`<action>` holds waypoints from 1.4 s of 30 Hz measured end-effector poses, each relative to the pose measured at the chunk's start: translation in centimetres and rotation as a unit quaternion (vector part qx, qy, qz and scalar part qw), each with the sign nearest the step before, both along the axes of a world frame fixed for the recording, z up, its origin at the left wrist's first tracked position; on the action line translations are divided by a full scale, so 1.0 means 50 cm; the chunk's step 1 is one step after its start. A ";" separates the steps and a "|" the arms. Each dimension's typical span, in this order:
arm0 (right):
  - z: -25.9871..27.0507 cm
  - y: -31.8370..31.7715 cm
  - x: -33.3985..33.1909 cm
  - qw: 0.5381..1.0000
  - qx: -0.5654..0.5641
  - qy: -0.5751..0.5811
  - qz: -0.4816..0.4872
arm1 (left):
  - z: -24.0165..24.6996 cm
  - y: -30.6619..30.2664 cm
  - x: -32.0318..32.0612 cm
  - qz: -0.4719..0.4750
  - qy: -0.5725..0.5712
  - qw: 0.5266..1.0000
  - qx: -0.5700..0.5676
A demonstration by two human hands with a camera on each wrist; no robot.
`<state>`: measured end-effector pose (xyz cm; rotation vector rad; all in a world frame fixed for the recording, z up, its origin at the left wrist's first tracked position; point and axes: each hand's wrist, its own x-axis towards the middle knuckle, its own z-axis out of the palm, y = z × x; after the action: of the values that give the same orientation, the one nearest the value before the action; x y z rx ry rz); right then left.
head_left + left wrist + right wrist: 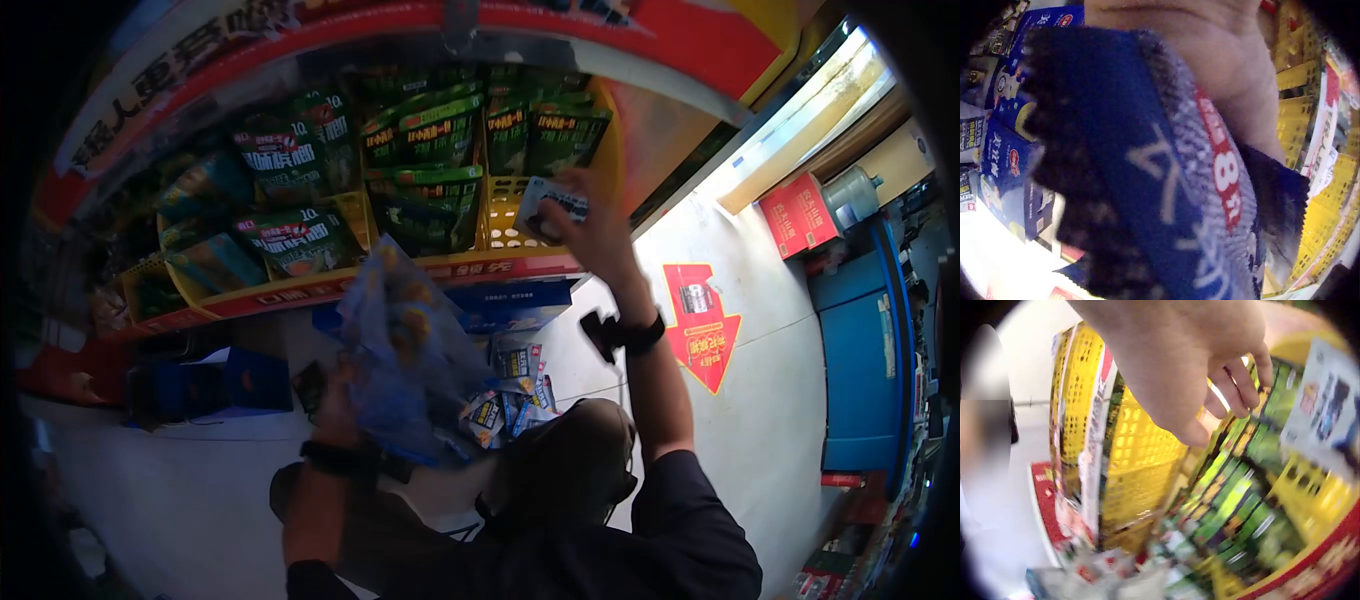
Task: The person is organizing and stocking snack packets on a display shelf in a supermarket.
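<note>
In the head view my left hand (338,405) holds a large, blurred blue and clear bag (405,345). The left wrist view shows the hand (1229,69) behind a blue packet (1141,150) with a zigzag edge and a red 8 label; its fingertips are hidden. My right hand (595,235) reaches to the right-hand yellow bin, over a pale packet (548,208). In the right wrist view this hand (1179,369) has loosely bent fingers with nothing visible between them, and the pale packet (1322,403) lies beyond, apart from them.
Green bags (425,205) fill the neighbouring compartments of the yellow shelf. Several small packets (515,375) lie on the floor below, close to the person's knee. Blue boxes (215,385) stand under the shelf at left. A red arrow sticker (705,345) marks the floor at right.
</note>
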<state>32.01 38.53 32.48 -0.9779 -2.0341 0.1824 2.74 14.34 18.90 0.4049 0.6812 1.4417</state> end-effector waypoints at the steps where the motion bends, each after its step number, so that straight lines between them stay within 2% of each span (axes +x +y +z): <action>1: 0.000 0.026 0.023 0.991 0.072 -0.105 -0.038 | 0.003 0.001 -0.005 -0.003 0.004 1.000 -0.007; 2: -0.027 0.044 0.039 0.973 0.128 -0.180 -0.072 | 0.015 0.010 -0.012 -0.006 0.017 1.000 -0.005; 3: -0.045 0.057 0.046 0.974 0.119 -0.179 -0.077 | 0.033 0.023 -0.021 -0.010 0.029 1.000 -0.003; 5: -0.079 0.074 0.055 0.939 0.076 -0.312 -0.128 | 0.059 0.048 -0.038 -0.016 0.050 0.999 -0.003; 7: -0.078 0.071 0.080 0.954 0.205 -0.203 -0.085 | 0.047 0.050 -0.052 -0.014 0.056 0.998 -0.018; 9: -0.030 0.034 0.083 0.976 0.189 -0.087 -0.057 | 0.006 0.049 -0.070 -0.085 0.114 0.989 -0.046; 10: -0.009 -0.005 0.071 0.984 0.152 -0.055 -0.069 | -0.022 0.054 -0.080 -0.126 0.122 0.984 -0.044; 11: 0.000 -0.046 0.058 0.989 0.115 -0.022 -0.084 | -0.052 0.045 -0.090 -0.126 0.120 0.983 -0.051; 13: -0.022 -0.092 0.041 0.996 -0.051 0.071 -0.013 | -0.113 0.021 -0.101 -0.161 0.154 0.974 -0.048; 14: -0.056 -0.123 0.020 0.988 -0.134 0.077 -0.006 | -0.146 0.003 -0.105 -0.144 0.134 0.978 -0.070; 15: -0.107 -0.137 0.005 0.985 -0.162 0.011 0.065 | -0.180 -0.016 -0.110 -0.140 0.129 0.979 -0.075; 16: -0.156 -0.162 -0.021 0.958 -0.256 -0.100 0.083 | -0.212 -0.031 -0.118 -0.140 0.130 0.978 -0.087; 18: -0.298 -0.192 -0.044 0.911 -0.282 -0.268 0.136 | -0.241 -0.057 -0.098 -0.126 0.116 0.979 -0.113; 19: -0.384 -0.209 -0.047 0.897 -0.299 -0.287 0.154 | -0.255 -0.068 -0.091 -0.129 0.115 0.978 -0.120; 20: -0.463 -0.235 -0.042 0.884 -0.360 -0.258 0.151 | -0.270 -0.078 -0.085 -0.162 0.115 0.967 -0.158; 21: -0.511 -0.249 -0.035 0.855 -0.385 -0.305 0.168 | -0.277 -0.086 -0.082 -0.195 0.118 0.954 -0.195; 22: -0.584 -0.268 -0.017 0.892 -0.315 -0.277 0.168 | -0.243 -0.085 -0.024 -0.153 0.107 0.964 -0.188; 23: -0.634 -0.286 0.002 0.924 -0.240 -0.246 0.170 | -0.247 -0.086 -0.022 -0.152 0.111 0.964 -0.190; 24: -0.635 -0.296 0.006 0.923 -0.241 -0.242 0.175 | -0.260 -0.087 -0.028 -0.202 0.104 0.956 -0.185; 25: -0.629 -0.306 0.007 0.918 -0.292 -0.213 0.161 | -0.269 -0.092 -0.032 -0.249 0.094 0.947 -0.182; 26: -0.622 -0.316 0.006 0.909 -0.343 -0.185 0.148 | -0.281 -0.100 -0.027 -0.240 0.093 0.948 -0.188; 27: -0.604 -0.323 0.002 0.906 -0.344 -0.189 0.157 | -0.292 -0.101 -0.009 -0.236 0.089 0.952 -0.176; 28: -0.575 -0.328 -0.002 0.834 -0.516 -0.084 0.177 | -0.305 -0.104 0.013 -0.229 0.082 0.956 -0.164; 29: -0.550 -0.334 -0.009 0.723 -0.665 0.020 0.187 | -0.325 -0.107 0.034 -0.215 0.078 0.959 -0.166; 30: -0.534 -0.349 -0.012 0.704 -0.689 0.049 0.167 | -0.347 -0.110 0.057 -0.201 0.064 0.958 -0.195; 33: -0.505 -0.376 -0.021 0.721 -0.684 0.028 0.106 | -0.356 -0.109 0.090 -0.177 0.033 0.958 -0.222; 35: -0.510 -0.390 -0.022 0.739 -0.665 0.034 0.103 | -0.356 -0.098 0.096 -0.171 0.007 0.962 -0.215; 37: -0.505 -0.387 -0.027 0.753 -0.650 0.039 0.098 | -0.352 -0.090 0.103 -0.155 0.046 0.965 -0.207; 38: -0.501 -0.381 -0.034 0.768 -0.627 -0.012 0.131 | -0.352 -0.089 0.106 -0.151 0.044 0.966 -0.205; 39: -0.498 -0.379 -0.043 0.780 -0.601 -0.061 0.162 | -0.340 -0.085 0.109 -0.145 0.094 0.964 -0.202; 40: -0.502 -0.385 -0.054 0.775 -0.613 -0.026 0.155 | -0.333 -0.081 0.113 -0.143 0.145 0.959 -0.198; 41: -0.511 -0.388 -0.062 0.779 -0.609 -0.024 0.150 | -0.336 -0.078 0.117 -0.147 0.146 0.959 -0.192; 42: -0.520 -0.386 -0.065 0.758 -0.638 0.020 0.134 | -0.342 -0.079 0.124 -0.126 0.162 0.958 -0.202</action>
<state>28.76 19.25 6.48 -1.3665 -1.8366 1.9142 8.91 10.38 1.81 0.3915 1.1227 0.9702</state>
